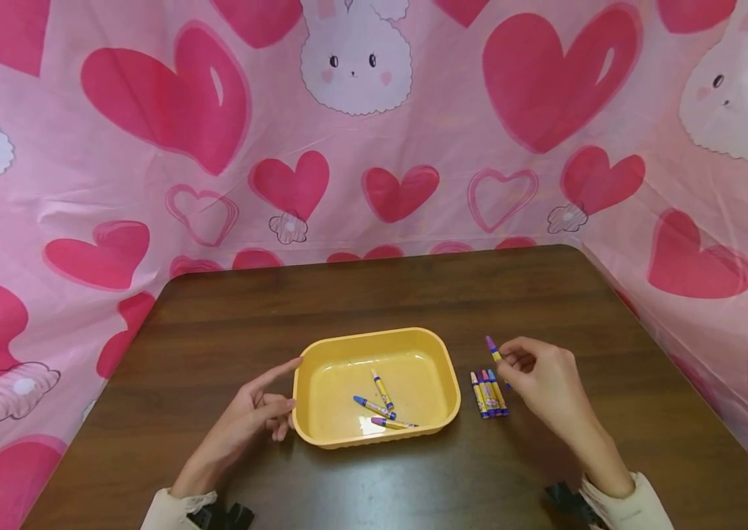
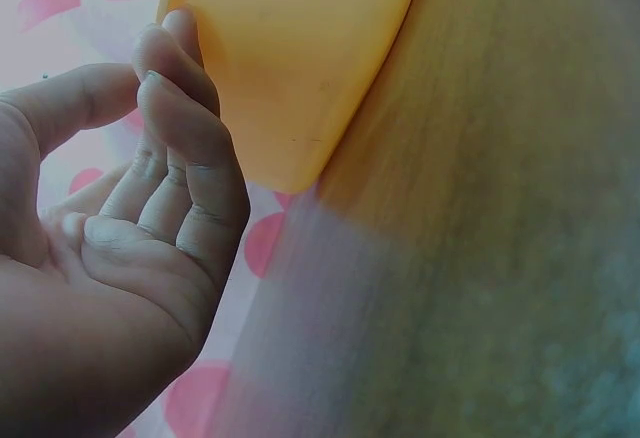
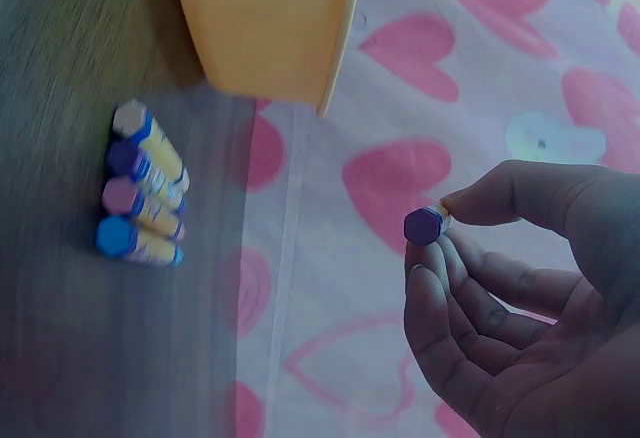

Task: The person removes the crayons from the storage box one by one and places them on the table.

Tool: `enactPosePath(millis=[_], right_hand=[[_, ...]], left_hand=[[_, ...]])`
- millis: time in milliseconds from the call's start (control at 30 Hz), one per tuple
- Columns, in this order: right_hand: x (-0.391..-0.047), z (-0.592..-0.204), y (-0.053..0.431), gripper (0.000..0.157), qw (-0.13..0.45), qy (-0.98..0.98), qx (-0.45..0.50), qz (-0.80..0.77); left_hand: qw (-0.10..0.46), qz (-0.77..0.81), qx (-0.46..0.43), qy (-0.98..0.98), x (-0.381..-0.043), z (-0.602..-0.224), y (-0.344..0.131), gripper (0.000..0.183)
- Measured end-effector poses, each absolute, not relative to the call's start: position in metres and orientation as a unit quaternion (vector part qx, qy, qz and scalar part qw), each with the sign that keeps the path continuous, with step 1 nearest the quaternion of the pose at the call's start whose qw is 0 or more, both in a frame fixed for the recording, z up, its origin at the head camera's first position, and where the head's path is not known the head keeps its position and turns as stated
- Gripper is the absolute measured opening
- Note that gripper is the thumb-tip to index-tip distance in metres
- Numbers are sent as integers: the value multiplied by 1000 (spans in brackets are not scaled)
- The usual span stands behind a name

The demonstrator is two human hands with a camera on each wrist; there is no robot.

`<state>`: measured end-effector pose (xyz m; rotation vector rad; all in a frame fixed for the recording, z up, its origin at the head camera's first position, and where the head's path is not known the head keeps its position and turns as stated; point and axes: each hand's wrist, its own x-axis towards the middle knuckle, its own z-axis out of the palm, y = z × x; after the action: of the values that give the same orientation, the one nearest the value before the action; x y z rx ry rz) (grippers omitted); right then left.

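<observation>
A yellow plastic tray sits on the table, with three crayons inside: a pale one, a blue one and a purple one. My left hand touches the tray's left side; its index fingertip rests at the rim and the other fingers are loosely bent. To the right of the tray my right hand pinches a purple crayon between thumb and fingers. Below that hand several crayons lie side by side; the right wrist view shows pale, purple, pink and blue ends.
The dark brown wooden table has rounded far corners. A pink cloth printed with hearts and rabbits hangs behind it and along both sides. Dark straps show at both wrists, next to light sleeves.
</observation>
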<state>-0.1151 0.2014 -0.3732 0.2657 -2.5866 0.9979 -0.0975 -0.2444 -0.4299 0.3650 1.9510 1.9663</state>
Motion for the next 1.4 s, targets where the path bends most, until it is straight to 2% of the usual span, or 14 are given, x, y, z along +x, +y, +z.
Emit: enactPosePath(millis=[167, 500, 633, 1033, 1400], right_hand=[[-118, -383, 213, 9, 159, -917, 60, 360], [-127, -413, 227, 11, 29, -925, 7, 378], [-130, -419, 232, 12, -4, -926, 2, 378], [-131, -427, 236, 10, -43, -928, 22, 368], [-130, -424, 236, 14, -49, -928, 33, 367]], left_hand=[[176, 694, 127, 686, -97, -431, -245, 64], [178, 694, 126, 686, -98, -432, -245, 63], [180, 696, 127, 684, -99, -431, -244, 63], [175, 697, 134, 683, -99, -429, -244, 63], [172, 696, 122, 687, -98, -430, -244, 64]])
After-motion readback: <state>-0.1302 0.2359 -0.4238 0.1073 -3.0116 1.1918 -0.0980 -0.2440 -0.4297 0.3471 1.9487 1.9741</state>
